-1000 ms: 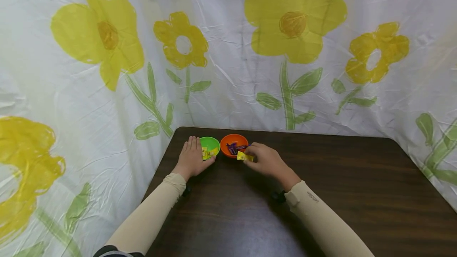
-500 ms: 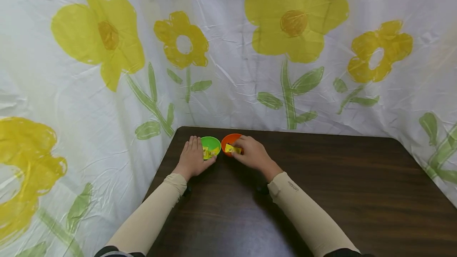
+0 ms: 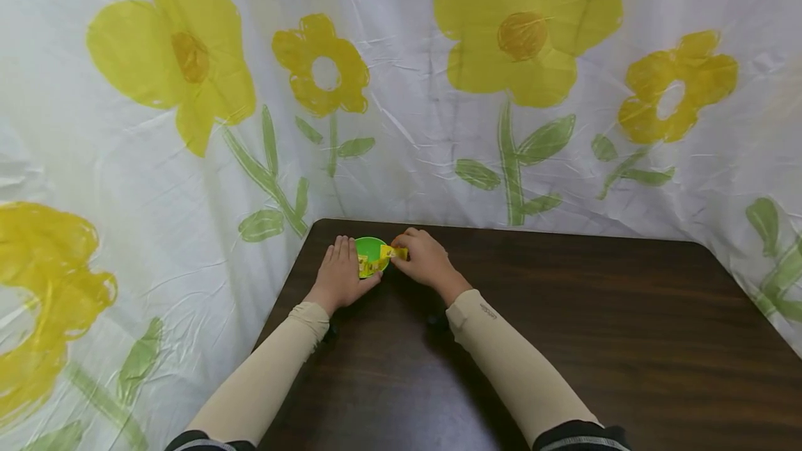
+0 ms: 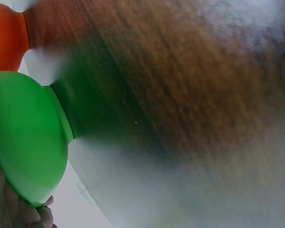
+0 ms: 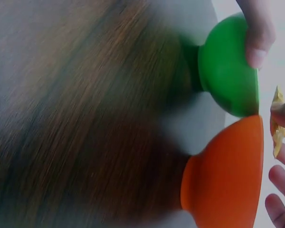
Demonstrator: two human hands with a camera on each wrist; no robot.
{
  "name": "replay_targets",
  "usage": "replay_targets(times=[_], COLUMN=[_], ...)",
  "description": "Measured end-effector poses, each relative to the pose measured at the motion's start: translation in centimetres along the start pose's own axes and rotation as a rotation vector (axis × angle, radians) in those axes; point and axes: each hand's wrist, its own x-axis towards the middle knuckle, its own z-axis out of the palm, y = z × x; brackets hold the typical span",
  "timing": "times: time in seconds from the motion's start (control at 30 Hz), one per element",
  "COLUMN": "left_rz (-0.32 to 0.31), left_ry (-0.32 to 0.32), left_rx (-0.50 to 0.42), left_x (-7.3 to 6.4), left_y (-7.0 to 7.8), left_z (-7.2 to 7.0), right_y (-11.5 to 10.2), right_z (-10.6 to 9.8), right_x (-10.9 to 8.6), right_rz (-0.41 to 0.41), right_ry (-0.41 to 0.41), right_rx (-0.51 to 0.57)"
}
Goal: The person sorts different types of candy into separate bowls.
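Note:
A green bowl with yellow-wrapped candies in it stands near the table's far left corner. My left hand rests along its left side, fingers straight, with the thumb at the near rim. My right hand pinches a yellow-wrapped candy between thumb and fingertips at the green bowl's right rim. In the right wrist view that candy is above rim level. The orange bowl sits right beside the green one; in the head view my right hand hides nearly all of it.
The dark wooden table extends right and toward me. Behind it and on the left hangs a white curtain with yellow flowers. Both bowls are close to the table's far edge.
My right hand has moved left with the yellow-wrapped candy, from the orange bowl's right side across it to the green bowl's rim. My left hand has stayed at the green bowl.

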Motion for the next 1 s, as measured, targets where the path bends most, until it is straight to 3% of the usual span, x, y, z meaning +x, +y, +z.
replay_targets(times=[0.27, 0.5, 1.0], left_rz=[0.004, 0.009, -0.002], left_ry=[-0.001, 0.010, -0.006], left_rx=[-0.005, 0.021, -0.006], left_x=[-0.2, -0.1, -0.1], left_y=[0.0, -0.3, -0.2], left_z=[0.1, 0.5, 0.3], right_y=[-1.0, -1.5, 0.6], right_z=[0.6, 0.9, -0.5], right_x=[0.6, 0.8, -1.4], right_rz=[0.004, 0.012, 0.058], right_ry=[-0.021, -0.032, 0.000], right_rx=[0.034, -0.021, -0.061])
